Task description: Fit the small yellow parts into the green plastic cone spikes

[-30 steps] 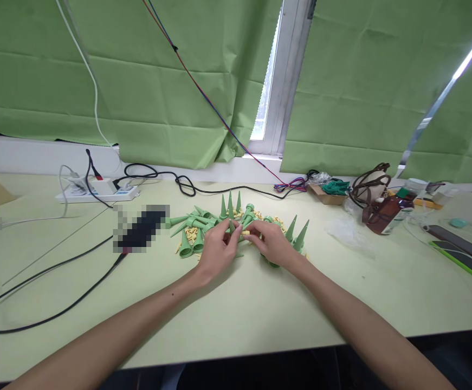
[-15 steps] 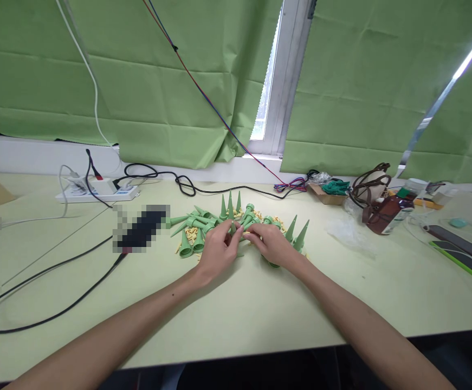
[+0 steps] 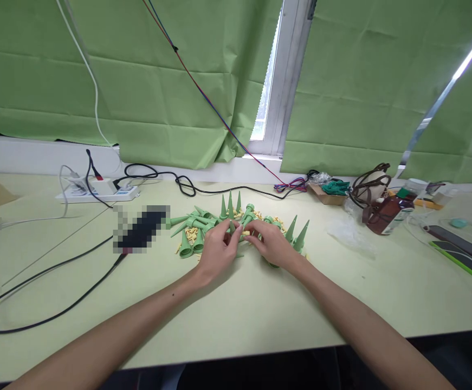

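A heap of green plastic cone spikes [image 3: 197,225] lies on the pale green table [image 3: 236,309], mixed with several small yellow pieces [image 3: 191,234]. A few cones stand upright [image 3: 230,206], others [image 3: 296,233] to the right. My left hand [image 3: 217,249] pinches a green cone spike [image 3: 232,227] by its fingertips. My right hand [image 3: 272,244] meets it from the right, fingers pinched on a small yellow piece [image 3: 245,233] at the cone's end. Both hands rest over the middle of the heap.
A white power strip [image 3: 97,189] and black cables [image 3: 49,281] lie to the left, beside a blurred dark object [image 3: 142,227]. At right sit a brown bottle with straps [image 3: 382,208], a small box [image 3: 329,192] and flat dark devices [image 3: 459,246]. Green curtains [image 3: 138,81] hang behind.
Almost nothing: both hands stay pinched together over the heap, with only slight finger shifts around the cone.
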`<control>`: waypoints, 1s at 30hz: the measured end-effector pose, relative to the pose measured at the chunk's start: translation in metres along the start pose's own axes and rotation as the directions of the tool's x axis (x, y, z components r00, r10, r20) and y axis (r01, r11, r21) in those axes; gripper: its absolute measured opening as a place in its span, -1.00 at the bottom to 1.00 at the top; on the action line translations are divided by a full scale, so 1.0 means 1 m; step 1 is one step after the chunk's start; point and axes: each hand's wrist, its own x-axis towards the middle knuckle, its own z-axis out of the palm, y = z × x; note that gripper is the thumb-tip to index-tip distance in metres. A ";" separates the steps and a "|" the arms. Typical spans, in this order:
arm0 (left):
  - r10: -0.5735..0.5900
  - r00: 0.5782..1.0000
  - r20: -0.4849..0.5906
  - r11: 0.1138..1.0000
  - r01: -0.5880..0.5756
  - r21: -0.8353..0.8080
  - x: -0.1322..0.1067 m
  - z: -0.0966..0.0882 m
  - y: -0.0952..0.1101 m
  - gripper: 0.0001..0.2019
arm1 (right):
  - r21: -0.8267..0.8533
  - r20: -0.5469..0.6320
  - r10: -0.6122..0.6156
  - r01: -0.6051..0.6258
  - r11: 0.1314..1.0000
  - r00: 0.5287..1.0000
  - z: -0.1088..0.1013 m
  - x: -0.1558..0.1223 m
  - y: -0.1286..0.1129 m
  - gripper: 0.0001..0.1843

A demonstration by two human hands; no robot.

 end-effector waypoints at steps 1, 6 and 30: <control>0.006 1.000 0.002 1.000 -0.006 0.005 0.000 0.000 0.000 -0.81 | -0.004 -0.001 -0.001 0.001 1.000 1.000 0.000 0.000 0.000 -0.94; 0.020 1.000 0.018 1.000 -0.020 0.016 0.000 0.000 0.000 -0.81 | -0.025 0.015 0.009 -0.009 1.000 1.000 0.001 0.000 0.001 -0.89; 0.069 0.998 0.005 0.996 -0.069 0.056 -0.001 0.000 -0.001 -0.81 | -0.030 0.015 0.023 -0.023 0.999 1.000 -0.001 0.000 -0.001 -0.91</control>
